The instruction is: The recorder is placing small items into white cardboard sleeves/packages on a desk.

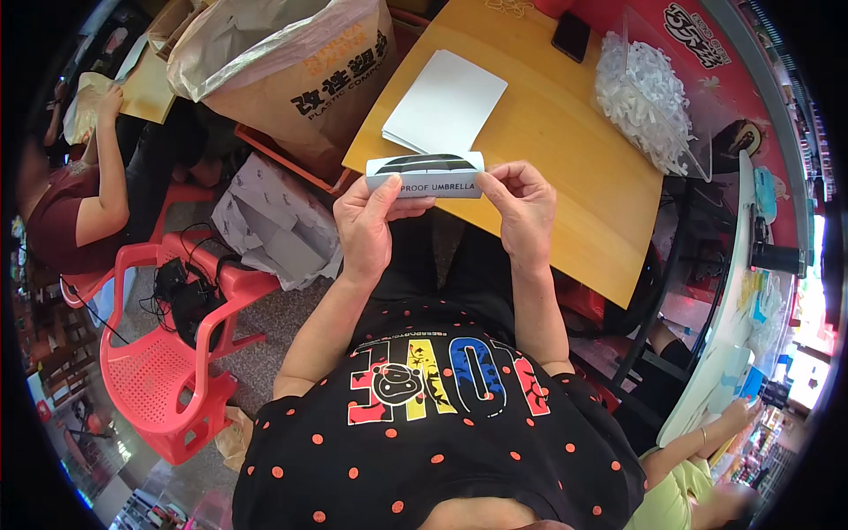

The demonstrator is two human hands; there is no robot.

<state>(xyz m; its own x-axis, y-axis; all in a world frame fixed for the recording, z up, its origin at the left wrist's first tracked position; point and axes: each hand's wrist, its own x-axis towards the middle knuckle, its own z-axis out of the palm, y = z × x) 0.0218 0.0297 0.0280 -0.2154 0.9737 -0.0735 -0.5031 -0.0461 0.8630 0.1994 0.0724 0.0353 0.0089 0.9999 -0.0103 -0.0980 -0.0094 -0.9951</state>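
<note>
Your L hand (364, 231) is pinching the L end of a folded card (425, 179), thumb in front, fingers tucked behind. Card's up in front of you, level, nr the table edge, pale blue-white w/ a dark umbrella pic; can't tell if it's a flat fold or a small box. Your R hand (527, 216) has the R end, thumb on the front corner, other fingers curled.

Now the sweep, L to R! Far L, a co-worker in a dark red top (66, 208), then a red chair (146, 380) w/ black cables (184, 296) on it. Next, crumpled white paper (274, 212), and behind it a big tan sack (287, 84). Then your wooden table (565, 177): white sheets (446, 102) stacked just beyond the card, black phone (571, 37) nr the far side, white paper strips (640, 97) heaped at its R edge. Bottom R, another person's arm (729, 422).
</note>
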